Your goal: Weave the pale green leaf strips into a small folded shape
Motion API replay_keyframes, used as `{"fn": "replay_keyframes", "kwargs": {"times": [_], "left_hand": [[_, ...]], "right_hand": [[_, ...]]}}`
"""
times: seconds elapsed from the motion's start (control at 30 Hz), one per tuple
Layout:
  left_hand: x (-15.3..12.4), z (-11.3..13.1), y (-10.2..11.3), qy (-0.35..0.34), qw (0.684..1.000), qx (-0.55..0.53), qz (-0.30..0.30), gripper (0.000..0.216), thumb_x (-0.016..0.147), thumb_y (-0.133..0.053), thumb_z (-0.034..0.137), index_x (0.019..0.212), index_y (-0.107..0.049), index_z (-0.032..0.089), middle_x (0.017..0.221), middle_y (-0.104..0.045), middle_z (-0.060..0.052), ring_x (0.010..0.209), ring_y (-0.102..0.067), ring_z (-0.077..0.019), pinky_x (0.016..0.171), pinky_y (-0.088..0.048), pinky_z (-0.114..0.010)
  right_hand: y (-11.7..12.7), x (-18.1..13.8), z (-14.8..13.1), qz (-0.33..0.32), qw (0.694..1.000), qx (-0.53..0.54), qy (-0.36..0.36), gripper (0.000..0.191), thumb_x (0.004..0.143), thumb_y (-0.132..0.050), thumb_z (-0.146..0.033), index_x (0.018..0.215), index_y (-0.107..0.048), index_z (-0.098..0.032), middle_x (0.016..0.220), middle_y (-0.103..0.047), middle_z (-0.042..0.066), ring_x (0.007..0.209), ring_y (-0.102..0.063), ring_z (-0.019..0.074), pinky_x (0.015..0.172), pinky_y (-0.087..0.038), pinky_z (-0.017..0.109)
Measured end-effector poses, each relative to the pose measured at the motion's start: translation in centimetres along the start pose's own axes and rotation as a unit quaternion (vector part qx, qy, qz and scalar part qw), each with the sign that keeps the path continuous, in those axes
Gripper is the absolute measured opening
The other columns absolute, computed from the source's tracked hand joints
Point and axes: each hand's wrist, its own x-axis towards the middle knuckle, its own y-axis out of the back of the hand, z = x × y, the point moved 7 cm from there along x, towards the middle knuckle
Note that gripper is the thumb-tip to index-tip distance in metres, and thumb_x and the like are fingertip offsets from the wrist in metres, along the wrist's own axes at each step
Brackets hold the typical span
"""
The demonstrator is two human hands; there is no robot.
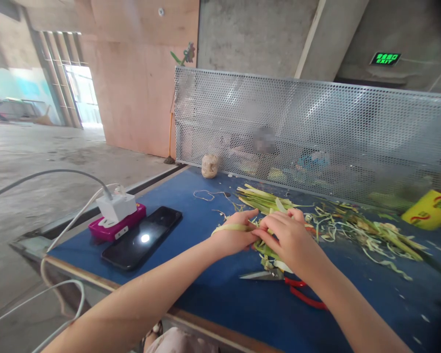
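Observation:
A pale yellow-green plant strip (233,227) lies across the back of my left hand (235,239) and runs to the fingers of both hands. My left hand is closed around it, its lower fingers partly hidden. My right hand (288,235) meets the left, with thumb and fingertips pinched at the strip's end. Beyond the hands lies a bunch of green-yellow stalks (259,197). Scissors with red handles (306,296) lie on the blue tabletop (220,299) just below my right hand, partly covered by leaf scraps (268,255).
Peelings and stalks (371,230) are spread to the right, near a yellow wrapped pack (429,210). On the left are a black phone (143,238), a magenta power strip (117,223) and a white charger (115,206) with cables. A perforated metal panel (316,127) edges the table's back.

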Motion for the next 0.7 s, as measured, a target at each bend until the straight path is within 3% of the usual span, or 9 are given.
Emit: {"fn": "replay_keyframes", "kwargs": {"times": [0.2, 0.4, 0.57, 0.7], "left_hand": [[-0.1, 0.9, -0.2, -0.024, 1.0, 0.009, -0.015, 0.062, 0.068, -0.052, 0.018, 0.128, -0.038, 0.011, 0.046, -0.042, 0.009, 0.039, -0.038, -0.0049, 0.041, -0.032, -0.018], [-0.3, 1.2, 0.2, -0.011, 1.0, 0.013, 0.013, 0.061, 0.07, -0.051, 0.016, 0.129, -0.037, 0.008, 0.048, -0.043, 0.008, 0.04, -0.038, -0.0051, 0.041, -0.032, -0.018], [-0.4, 1.5, 0.3, -0.006, 0.999, 0.041, 0.026, 0.058, 0.069, -0.051, 0.014, 0.126, -0.042, 0.01, 0.048, -0.043, 0.008, 0.039, -0.038, -0.0042, 0.04, -0.032, -0.017], [-0.3, 1.3, 0.1, 0.014, 1.0, -0.011, 0.02, 0.058, 0.067, -0.049, 0.005, 0.124, -0.043, 0.012, 0.046, -0.042, 0.01, 0.037, -0.036, -0.0028, 0.04, -0.034, -0.016]], "right_hand": [[0.2, -0.1, 0.9, 0.025, 0.998, 0.027, -0.058, 0.029, 0.088, -0.039, -0.031, 0.062, -0.047, -0.019, 0.058, -0.056, -0.002, 0.057, -0.049, 0.0135, 0.072, -0.024, 0.032], [0.0, 0.0, 0.9, 0.016, 0.994, 0.072, -0.081, 0.027, 0.086, -0.044, -0.033, 0.063, -0.045, -0.02, 0.05, -0.05, -0.006, 0.047, -0.044, 0.0107, 0.072, -0.027, 0.031], [-0.2, -0.1, 0.9, 0.017, 0.996, 0.033, -0.076, 0.026, 0.085, -0.046, -0.031, 0.062, -0.046, -0.019, 0.057, -0.055, -0.004, 0.054, -0.049, 0.0127, 0.072, -0.025, 0.031], [-0.2, 0.0, 0.6, 0.021, 0.998, -0.004, -0.065, 0.028, 0.086, -0.044, -0.03, 0.06, -0.046, -0.019, 0.057, -0.055, -0.003, 0.056, -0.051, 0.0135, 0.071, -0.024, 0.031]]}}
